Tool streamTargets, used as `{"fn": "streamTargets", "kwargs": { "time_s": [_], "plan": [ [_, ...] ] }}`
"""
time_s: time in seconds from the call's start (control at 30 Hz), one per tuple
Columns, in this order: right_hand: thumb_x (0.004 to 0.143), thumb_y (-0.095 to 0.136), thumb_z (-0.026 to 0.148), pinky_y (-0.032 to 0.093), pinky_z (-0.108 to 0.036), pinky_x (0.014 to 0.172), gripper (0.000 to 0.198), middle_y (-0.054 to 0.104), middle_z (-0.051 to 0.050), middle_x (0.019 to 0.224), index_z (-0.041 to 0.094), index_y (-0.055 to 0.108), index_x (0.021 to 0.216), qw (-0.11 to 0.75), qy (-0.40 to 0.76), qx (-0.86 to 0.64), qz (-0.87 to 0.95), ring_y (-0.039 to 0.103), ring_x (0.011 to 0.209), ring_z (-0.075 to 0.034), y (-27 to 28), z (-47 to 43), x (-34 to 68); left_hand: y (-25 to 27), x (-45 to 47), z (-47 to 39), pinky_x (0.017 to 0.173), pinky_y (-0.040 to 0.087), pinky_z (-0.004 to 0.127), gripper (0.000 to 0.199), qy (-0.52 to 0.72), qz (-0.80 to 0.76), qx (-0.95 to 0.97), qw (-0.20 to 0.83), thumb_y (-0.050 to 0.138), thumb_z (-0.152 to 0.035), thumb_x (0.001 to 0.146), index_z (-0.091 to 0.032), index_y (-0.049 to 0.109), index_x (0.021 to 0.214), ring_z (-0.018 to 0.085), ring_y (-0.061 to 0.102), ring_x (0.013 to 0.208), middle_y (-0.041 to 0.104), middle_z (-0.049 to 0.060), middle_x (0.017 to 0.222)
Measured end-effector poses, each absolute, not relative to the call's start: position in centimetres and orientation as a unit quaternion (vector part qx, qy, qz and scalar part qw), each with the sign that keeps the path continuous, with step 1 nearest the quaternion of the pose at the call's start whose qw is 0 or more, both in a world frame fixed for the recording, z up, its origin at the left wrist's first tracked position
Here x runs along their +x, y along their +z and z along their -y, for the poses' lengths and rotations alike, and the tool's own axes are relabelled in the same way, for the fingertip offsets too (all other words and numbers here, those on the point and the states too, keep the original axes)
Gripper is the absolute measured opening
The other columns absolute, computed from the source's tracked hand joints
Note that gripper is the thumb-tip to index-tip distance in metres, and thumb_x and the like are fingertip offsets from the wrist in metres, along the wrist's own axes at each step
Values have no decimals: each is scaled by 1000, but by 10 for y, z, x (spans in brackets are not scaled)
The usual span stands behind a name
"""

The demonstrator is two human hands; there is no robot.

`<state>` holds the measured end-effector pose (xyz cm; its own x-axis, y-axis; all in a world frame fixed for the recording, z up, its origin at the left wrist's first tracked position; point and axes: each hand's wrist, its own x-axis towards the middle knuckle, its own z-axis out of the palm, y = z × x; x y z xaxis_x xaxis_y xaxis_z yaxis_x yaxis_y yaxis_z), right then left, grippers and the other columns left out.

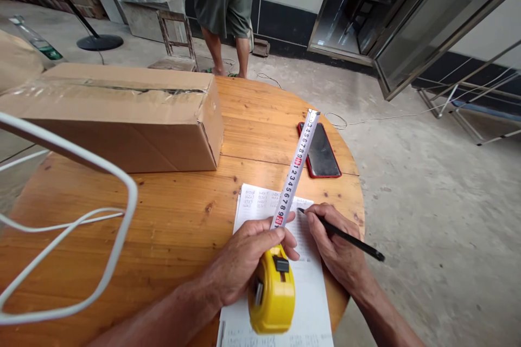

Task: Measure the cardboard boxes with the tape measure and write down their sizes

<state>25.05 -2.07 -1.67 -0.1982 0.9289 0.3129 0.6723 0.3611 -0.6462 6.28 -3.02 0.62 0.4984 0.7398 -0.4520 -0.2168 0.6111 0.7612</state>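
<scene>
My left hand (248,252) grips a yellow tape measure (280,301), thumb and fingers closed round the blade near its mouth. The white blade (293,176) is drawn out past the 20 mark and slants up and away over the paper, its hooked tip near the phone. My right hand (340,244) is closed on a black pen (352,238), whose point is at the upper right part of the paper. Sheets of white paper (303,276) with handwritten rows lie under both hands, partly hidden by them and the tape measure.
A cardboard box (163,143) stands on the round wooden table (183,238). A red-edged phone (323,152) lies at the right. White metal tubing (132,200) crosses the left foreground. Beyond the table are a person (222,5), a small chair (177,38) and a drying rack (456,97).
</scene>
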Motion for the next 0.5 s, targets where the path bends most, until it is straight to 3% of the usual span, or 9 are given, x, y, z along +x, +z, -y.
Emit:
{"fn": "streamTargets", "kwargs": {
  "time_s": [0.07, 0.23, 0.5],
  "plan": [
    [89, 48, 18, 46, -23, 62, 11, 61, 0, 75, 20, 57, 82, 336, 184, -533, 754, 58, 64, -12, -16, 20, 250, 6, 63, 31, 72, 40, 27, 29, 293, -405, 322, 804, 48, -30, 85, -14, 69, 73, 26, 50, 113, 65, 13, 116],
    [89, 48, 17, 44, -22, 60, 12, 59, 1, 71, 19, 56, 81, 333, 183, -534, 756, 56, 61, -10, -16, 20, 251, 4, 64, 31, 69, 40, 24, 28, 298, -398, 313, 809, 48, -29, 86, -15, 69, 74, 24, 42, 125, 67, 13, 113],
    [88, 49, 17, 43, -22, 62, 11, 59, 1, 73, 19, 57, 80, 351, 194, -539, 740, 56, 63, -10, -17, 23, 254, 4, 64, 30, 74, 40, 22, 27, 303, -394, 316, 808, 49, -29, 87, -16, 68, 74, 20, 35, 131, 67, 12, 114]
  ]
}}
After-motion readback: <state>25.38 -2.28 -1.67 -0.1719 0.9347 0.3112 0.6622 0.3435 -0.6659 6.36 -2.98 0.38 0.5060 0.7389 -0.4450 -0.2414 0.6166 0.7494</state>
